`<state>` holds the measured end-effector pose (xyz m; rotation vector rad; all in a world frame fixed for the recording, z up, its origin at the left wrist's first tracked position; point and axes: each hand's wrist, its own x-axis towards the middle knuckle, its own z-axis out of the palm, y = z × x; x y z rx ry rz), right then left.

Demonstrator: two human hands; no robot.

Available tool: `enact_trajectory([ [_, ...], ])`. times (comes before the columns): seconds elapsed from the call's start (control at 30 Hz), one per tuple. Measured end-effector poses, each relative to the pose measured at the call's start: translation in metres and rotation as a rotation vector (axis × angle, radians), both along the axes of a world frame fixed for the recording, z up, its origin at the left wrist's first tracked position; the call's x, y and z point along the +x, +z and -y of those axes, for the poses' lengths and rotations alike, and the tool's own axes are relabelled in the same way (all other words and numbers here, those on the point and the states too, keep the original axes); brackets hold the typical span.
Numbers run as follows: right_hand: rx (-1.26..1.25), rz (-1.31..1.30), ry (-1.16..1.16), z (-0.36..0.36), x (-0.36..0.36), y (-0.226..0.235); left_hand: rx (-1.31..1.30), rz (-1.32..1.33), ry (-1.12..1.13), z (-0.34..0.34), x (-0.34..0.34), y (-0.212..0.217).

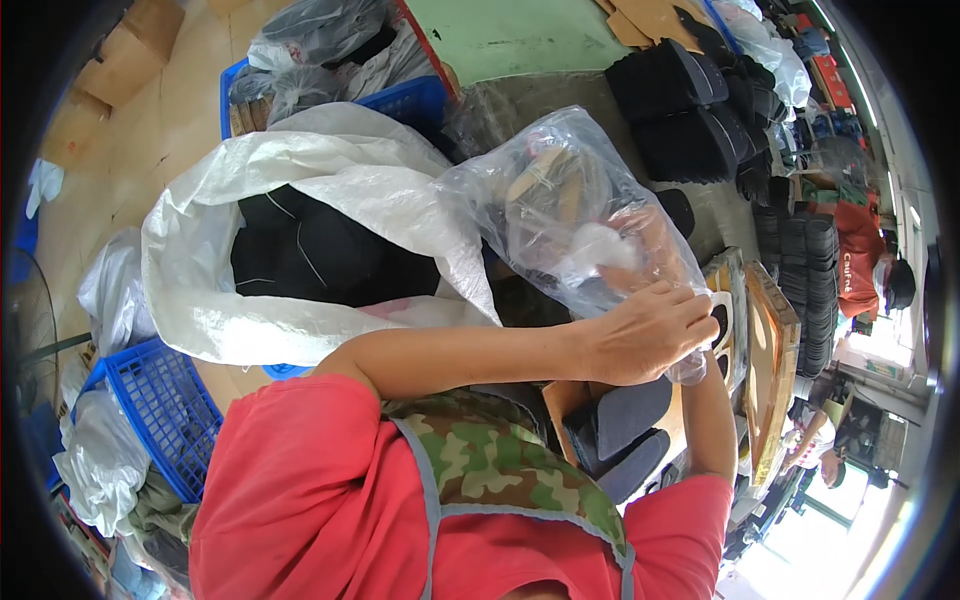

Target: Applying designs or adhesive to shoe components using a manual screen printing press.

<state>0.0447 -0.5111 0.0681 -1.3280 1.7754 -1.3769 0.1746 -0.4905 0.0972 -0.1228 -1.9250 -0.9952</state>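
A clear plastic bag (475, 190) lies ahead of me, with tan flat pieces (560, 185) and a whitish wad showing through its film. My left hand (655, 333) is closed on the gathered plastic near the bag's mouth, its forearm crossing in front of my body. My right hand (645, 245) is inside the bag, beside the whitish wad; the crumpled film blurs its fingers, so I cannot tell what they hold. To the left of the bag, a large white woven sack (210, 310) gapes around black fabric pieces (330, 250) with thin pale lines.
Dark sole-shaped pieces (635, 415) sit close to my body, beside a wooden frame (768, 365). Black stacks (665, 85) stand at the far right. Blue crates (165, 415) flank the sack, and a green board (510, 35) lies beyond. A person (815, 440) is in the right background.
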Motion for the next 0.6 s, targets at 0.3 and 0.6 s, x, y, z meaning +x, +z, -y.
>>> enact_trajectory([
  [0.3, 0.047, -0.096, 0.011, 0.001, -0.018, 0.027, 0.008, 0.002, 0.091, 0.011, 0.01, 0.007],
  [0.6, 0.201, 0.282, -0.048, 0.026, -0.052, 0.03, 0.022, 0.019, 0.12, 0.012, 0.015, -0.014],
])
